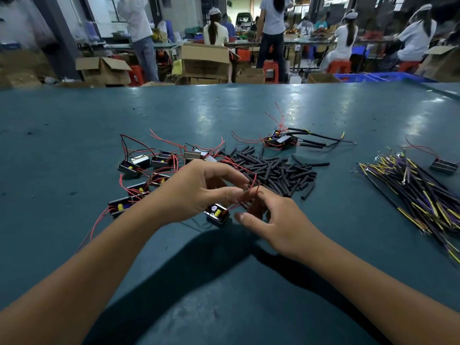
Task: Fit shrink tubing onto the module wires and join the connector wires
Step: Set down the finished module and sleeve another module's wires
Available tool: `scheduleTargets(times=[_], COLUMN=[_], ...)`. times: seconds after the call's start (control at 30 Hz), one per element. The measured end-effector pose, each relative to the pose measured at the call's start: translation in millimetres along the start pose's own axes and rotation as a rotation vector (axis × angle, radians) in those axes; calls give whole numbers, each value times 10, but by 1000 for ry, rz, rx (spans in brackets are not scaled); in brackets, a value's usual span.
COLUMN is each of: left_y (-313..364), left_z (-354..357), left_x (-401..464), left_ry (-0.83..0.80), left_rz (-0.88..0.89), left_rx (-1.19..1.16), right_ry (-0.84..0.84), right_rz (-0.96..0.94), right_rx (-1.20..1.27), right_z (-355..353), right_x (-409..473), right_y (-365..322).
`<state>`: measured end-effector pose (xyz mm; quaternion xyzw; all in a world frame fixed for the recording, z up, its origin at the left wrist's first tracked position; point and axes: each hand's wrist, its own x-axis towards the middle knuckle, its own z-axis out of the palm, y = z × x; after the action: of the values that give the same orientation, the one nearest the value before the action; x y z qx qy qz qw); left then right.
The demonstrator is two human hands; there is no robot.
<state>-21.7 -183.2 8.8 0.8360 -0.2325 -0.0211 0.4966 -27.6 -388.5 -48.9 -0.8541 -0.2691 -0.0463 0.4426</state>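
A small black module [217, 215] with a yellow part hangs just above the green table [224, 115], its thin red wires [252, 185] rising between my hands. My left hand [196, 192] pinches those red wires between thumb and fingers. My right hand [271, 220] meets it from the right, fingertips pinching a dark shrink tube at the wire ends; the tube is mostly hidden by the fingers. A heap of black shrink tubes [271, 168] lies just beyond my hands. Several unworked modules [149, 170] with red wires lie at the left.
A finished group of modules with tubed wires [283, 140] lies beyond the tube heap. A bundle of purple, black and yellow connector wires [423, 195] spreads at the right, with one lone module [444, 166] behind it. People work at benches far behind the table.
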Motion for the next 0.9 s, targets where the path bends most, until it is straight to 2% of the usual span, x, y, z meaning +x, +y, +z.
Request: scheduleTargets(times=[0.07,0.13,0.2,0.3,0.37,0.43,0.57,0.63,0.8,0.9], left_y=[-151,-321,-438,-491,-505,-511,-448,-406,-364,-352], left_z=[-76,-175,-267,-359,-356,-319,-238,-191,-83,-141], left_x=[0,-59,-135,-219,-216,-189,-156,-157,-168,-194], left_ry=[91,102,-17,-243,-266,-206,26,75,-24,-105], left_rz=[4,1,-21,-92,-83,-37,72,106,127,114], left_rx=[98,256,411,435,483,537,455,358,319,314], right_ry=[30,37,47,71,100,132,22,-42,-12,44], right_rz=[51,70,82,113,123,112,88,55,-65,-69], right_rx=[43,21,-27,-11,18,16,-31,-60,-6,7], right_z=[-2,-1,2,14,5,-12,-9,24,41,37], right_x=[12,21,28,29,26,24,10,4,27,35], right_y=[31,61,85,95,84,73,32,16,-32,-37])
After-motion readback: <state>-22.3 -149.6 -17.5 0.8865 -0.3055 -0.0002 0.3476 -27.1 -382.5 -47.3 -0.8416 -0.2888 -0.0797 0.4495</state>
